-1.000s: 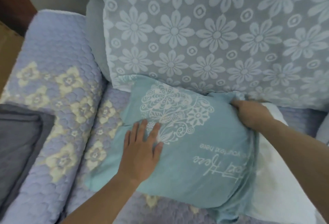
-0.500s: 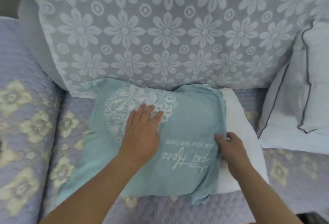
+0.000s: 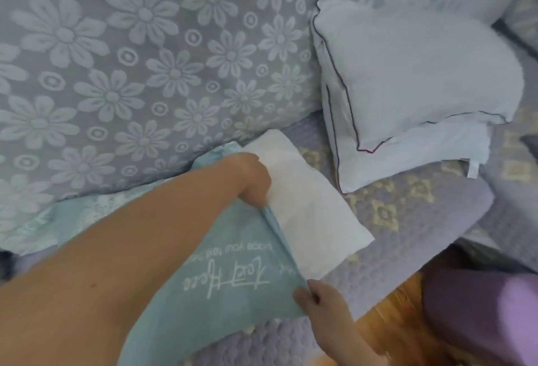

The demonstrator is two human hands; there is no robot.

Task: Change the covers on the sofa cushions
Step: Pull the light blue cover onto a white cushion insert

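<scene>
A: Only the head view here. Where is the cushion?

B: It lies on the sofa seat (image 3: 407,211), up against the flowered backrest (image 3: 145,60). The white cushion (image 3: 305,214) is partly inside the teal cover (image 3: 227,284), and its right part sticks out of the open edge.

A: What is the left hand doing?

B: The left hand (image 3: 253,176) is at the far end of the opening, fingers curled down onto the cover's edge where it meets the cushion. It looks like a grip on the fabric, though the fingertips are hidden, so I judge this from the bunched hem below the knuckles.

A: And the right hand?

B: The right hand (image 3: 317,296) pinches the near corner of the same opening between thumb and fingers. With one hand at each end, the mouth of the cover stays taut and wide, which lets the cover slide along the cushion evenly.

A: On or off?

B: I cannot tell from this moment alone. Either way, a good part of the cushion is exposed, so the step is partway.

A: Why flat on the seat?

B: Probably so that the seat takes the weight and both hands are free for the fabric.

A: Anything else nearby?

B: A pale pillow with dark piping (image 3: 407,74) leans on the backrest to the right, apart from the cushion.
</scene>
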